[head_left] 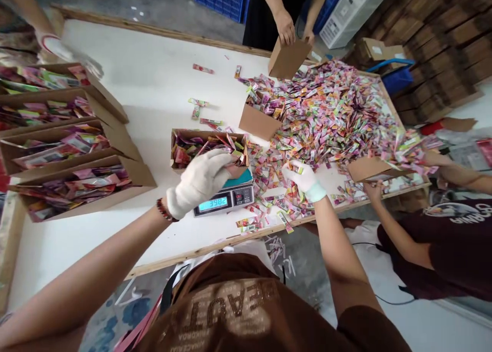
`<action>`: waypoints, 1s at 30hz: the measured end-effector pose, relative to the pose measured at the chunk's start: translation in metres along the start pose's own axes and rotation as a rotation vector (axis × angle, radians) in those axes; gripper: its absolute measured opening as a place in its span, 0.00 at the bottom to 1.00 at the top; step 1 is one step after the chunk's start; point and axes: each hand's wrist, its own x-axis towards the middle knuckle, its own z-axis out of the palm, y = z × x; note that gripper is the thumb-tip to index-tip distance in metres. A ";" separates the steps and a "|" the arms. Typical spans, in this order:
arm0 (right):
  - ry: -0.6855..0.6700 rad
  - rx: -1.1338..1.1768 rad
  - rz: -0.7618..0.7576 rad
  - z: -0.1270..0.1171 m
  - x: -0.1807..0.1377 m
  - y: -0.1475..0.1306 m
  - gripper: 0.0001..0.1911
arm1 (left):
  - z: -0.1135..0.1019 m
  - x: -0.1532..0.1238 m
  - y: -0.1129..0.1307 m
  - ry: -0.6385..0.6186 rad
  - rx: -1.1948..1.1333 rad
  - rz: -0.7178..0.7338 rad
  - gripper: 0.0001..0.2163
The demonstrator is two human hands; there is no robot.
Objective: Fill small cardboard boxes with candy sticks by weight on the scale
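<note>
My left hand [203, 180], in a white glove, reaches over the front edge of a cardboard box [234, 173] filled with small colourful packets [203, 141]. Its fingers are stretched out and partly hide the box front. That box stands on a digital scale [242, 194] with a lit blue display, whose digits appear upside down. My right hand [303, 179], also white-gloved, is at the near edge of a big heap of packets [330, 111]. Its fingers are curled, with a few packets showing at the fingertips.
Several filled boxes [96, 188] stand in a row at left, beside a co-worker's gloved hand [73, 52]. Across the table, a co-worker's hands hold a box [289, 59]. At right another co-worker holds a box [369, 168] by the heap. An open box [259, 122] lies among packets.
</note>
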 end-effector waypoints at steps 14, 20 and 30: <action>0.017 0.586 -0.223 0.081 0.011 -0.078 0.19 | 0.013 -0.026 0.045 -0.062 -0.523 -0.321 0.20; 0.200 0.507 -0.090 0.065 0.029 -0.040 0.19 | -0.009 -0.022 0.035 -0.081 -0.270 -0.149 0.15; 0.065 -0.653 0.058 -0.026 0.114 0.068 0.44 | -0.043 0.004 -0.048 -0.259 0.554 -0.253 0.16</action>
